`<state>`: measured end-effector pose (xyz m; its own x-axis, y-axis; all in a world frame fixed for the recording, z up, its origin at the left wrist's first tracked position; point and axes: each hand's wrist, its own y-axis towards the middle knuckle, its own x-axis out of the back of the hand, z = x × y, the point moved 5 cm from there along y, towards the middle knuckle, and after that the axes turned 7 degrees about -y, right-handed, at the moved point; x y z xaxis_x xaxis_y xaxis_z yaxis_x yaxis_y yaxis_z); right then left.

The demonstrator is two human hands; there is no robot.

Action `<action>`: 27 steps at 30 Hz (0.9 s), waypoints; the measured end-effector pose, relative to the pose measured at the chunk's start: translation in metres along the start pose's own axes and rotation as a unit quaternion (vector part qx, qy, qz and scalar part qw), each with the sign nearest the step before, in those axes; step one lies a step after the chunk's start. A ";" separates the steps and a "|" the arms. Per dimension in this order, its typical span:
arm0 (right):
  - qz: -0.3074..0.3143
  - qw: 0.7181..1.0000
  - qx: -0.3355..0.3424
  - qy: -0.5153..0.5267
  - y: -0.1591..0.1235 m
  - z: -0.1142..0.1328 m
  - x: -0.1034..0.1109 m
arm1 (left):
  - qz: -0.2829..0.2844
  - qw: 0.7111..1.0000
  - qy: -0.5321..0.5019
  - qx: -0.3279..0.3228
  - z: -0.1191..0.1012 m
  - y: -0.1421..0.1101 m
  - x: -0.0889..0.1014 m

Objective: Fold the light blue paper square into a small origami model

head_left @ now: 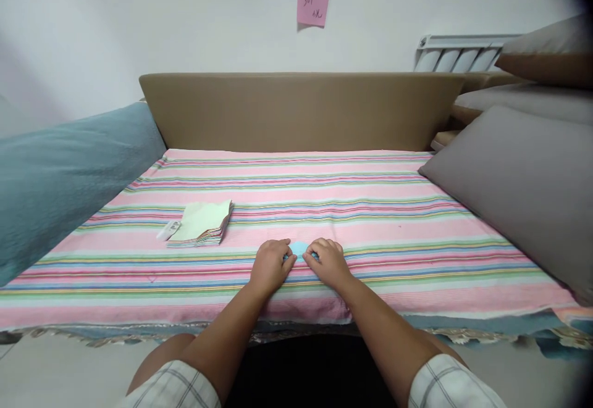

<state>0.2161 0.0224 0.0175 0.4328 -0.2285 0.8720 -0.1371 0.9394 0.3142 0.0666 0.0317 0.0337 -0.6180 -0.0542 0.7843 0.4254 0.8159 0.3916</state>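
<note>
A small piece of light blue paper (299, 249) lies low over the striped cloth, between my two hands. Its left end is pinched by my left hand (272, 264), thumb and fingers closed on it. My right hand (328, 262) grips the opposite end in the same way, fingers curled. Much of the paper is hidden under the fingers, so its full shape cannot be made out. To the left of my hands sits a stack of paper sheets (201, 221) with a pale yellow-green one on top. Beside that stack is a small white object with dark marks (169, 229).
The striped cloth (370, 229) covers the seat in front of me. A brown backrest (301, 112) stands behind it. A blue-green cushion (78, 161) borders the left, grey pillows (519, 179) the right. On the wall hangs a pink note (314, 0).
</note>
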 end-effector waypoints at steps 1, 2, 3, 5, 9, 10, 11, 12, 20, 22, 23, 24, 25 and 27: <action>0.000 1.000 0.000 0.001 0.000 0.000 0.000 | 0.000 1.000 0.000 0.000 0.000 0.000 0.000; 0.000 1.000 -0.001 0.002 0.000 -0.001 0.000 | 0.000 1.000 0.000 0.001 0.001 0.000 -0.001; 0.001 1.000 -0.001 0.002 0.000 -0.001 0.000 | 0.000 1.000 -0.001 0.001 0.001 0.000 -0.001; 0.002 1.000 -0.002 0.001 0.000 -0.002 -0.001 | -0.001 1.000 -0.004 0.001 0.001 -0.001 -0.001; 0.003 1.000 0.001 -0.004 0.000 -0.002 -0.001 | -0.002 1.000 -0.009 0.001 0.000 0.000 0.000; 0.003 1.000 0.001 -0.005 0.000 -0.002 -0.001 | -0.002 1.000 -0.010 0.001 0.000 0.000 0.000; 0.003 1.000 0.001 -0.006 0.000 -0.002 -0.001 | -0.001 1.000 -0.010 0.001 0.000 0.000 -0.001; 0.004 1.000 0.001 -0.006 0.000 -0.002 -0.001 | -0.001 1.000 -0.010 0.002 0.000 0.000 -0.001; 0.004 1.000 0.002 -0.005 0.000 -0.001 0.000 | -0.002 1.000 -0.009 0.009 0.002 0.000 -0.001; 0.005 1.000 0.003 -0.006 0.000 -0.001 -0.001 | -0.005 1.000 -0.012 0.009 0.002 -0.001 -0.001; 0.005 1.000 0.002 -0.006 0.000 -0.001 -0.001 | -0.005 1.000 -0.014 0.009 0.003 -0.001 -0.001; 0.006 1.000 0.002 -0.006 0.000 -0.001 -0.002 | -0.005 1.000 -0.015 0.009 0.003 -0.001 -0.001; 0.007 1.000 0.001 -0.004 0.000 -0.001 -0.002 | -0.004 1.000 -0.016 0.009 0.003 -0.001 -0.002; 0.006 1.000 -0.002 0.003 0.000 -0.002 -0.003 | -0.001 1.000 -0.014 0.009 0.003 -0.001 -0.003</action>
<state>0.2166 0.0238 0.0138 0.4371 -0.2157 0.8732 -0.1386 0.9431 0.3024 0.0662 0.0326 0.0300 -0.6367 -0.0401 0.7700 0.4126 0.8259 0.3842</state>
